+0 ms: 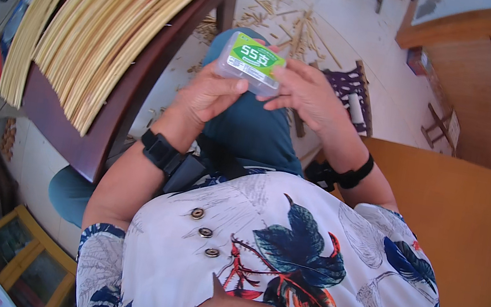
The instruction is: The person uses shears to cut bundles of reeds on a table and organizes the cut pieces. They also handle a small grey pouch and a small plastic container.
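A small clear plastic box (pixel 252 64) with a green and white printed label is held up over my knee. My left hand (pixel 211 92) grips its left end, the thumb along the near side and fingertips showing behind the far edge. My right hand (pixel 308 89) is at the box's right end, fingers spread and some fingertips against the label; how firmly it holds cannot be told. The box looks closed, and its contents are not visible. Left of it, long pale peeled sticks (pixel 125 28) lie in a wide layer on a dark wooden table (pixel 141 84).
A narrower bundle of sticks (pixel 35 33) lies at the table's far left. Stick offcuts (pixel 301 32) litter the tiled floor. A stool with a purple woven seat (pixel 349 90) stands beyond my right hand, and an orange-brown wooden surface (pixel 446 224) is at my right.
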{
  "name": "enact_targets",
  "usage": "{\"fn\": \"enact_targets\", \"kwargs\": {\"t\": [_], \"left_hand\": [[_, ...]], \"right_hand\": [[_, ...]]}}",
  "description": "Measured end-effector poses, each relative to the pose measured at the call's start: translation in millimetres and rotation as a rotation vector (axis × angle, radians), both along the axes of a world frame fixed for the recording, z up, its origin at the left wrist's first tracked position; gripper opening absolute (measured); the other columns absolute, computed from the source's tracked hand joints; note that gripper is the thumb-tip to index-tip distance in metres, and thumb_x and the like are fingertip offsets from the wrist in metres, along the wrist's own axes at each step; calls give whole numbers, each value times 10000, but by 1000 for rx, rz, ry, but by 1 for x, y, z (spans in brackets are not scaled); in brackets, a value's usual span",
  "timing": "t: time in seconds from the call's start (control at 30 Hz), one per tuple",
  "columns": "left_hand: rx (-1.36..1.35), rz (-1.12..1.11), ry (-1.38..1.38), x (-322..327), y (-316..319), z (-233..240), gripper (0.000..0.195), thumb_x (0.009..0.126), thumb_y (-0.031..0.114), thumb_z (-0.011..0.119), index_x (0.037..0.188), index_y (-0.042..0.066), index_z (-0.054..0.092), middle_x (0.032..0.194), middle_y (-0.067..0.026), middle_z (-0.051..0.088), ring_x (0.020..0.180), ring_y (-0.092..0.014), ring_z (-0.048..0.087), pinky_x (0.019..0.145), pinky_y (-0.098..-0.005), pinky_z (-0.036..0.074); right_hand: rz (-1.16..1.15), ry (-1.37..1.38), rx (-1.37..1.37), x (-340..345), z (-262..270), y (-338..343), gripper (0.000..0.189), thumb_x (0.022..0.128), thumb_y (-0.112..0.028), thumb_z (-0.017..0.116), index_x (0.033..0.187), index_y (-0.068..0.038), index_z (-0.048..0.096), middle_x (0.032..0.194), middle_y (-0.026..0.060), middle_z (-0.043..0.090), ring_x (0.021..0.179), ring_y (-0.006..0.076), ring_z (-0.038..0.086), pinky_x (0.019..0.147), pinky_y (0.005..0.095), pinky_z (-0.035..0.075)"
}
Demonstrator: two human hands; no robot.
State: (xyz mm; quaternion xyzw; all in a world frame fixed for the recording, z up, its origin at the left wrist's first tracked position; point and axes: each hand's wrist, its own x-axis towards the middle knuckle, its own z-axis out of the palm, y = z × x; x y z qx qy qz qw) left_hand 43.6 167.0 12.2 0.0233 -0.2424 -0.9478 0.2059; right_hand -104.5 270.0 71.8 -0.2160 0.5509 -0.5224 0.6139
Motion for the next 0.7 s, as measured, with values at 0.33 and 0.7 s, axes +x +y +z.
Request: {"fn": "enact_targets", "kwargs": {"t": [0.33, 0.7], "left_hand": [[-550, 84, -656, 7, -31, 39, 480, 885, 217, 560, 1280, -2, 397, 979, -114, 610, 913, -176, 599, 794, -271, 496], [-638, 478, -930, 113, -101, 22, 361, 910, 166, 519, 1233, 14, 462, 963, -108, 610, 860, -145, 600, 775, -253, 495]], "right_hand": [[-652, 209, -154, -93, -45, 41, 347, 804, -195, 665, 968, 67, 507, 819, 117, 567, 671, 183, 593, 596, 236, 511], [-1172, 479, 592, -264, -224, 210, 271, 808, -150, 663, 915, 73, 553, 763, 106, 555, 560, 177, 555, 448, 255, 496]]}}
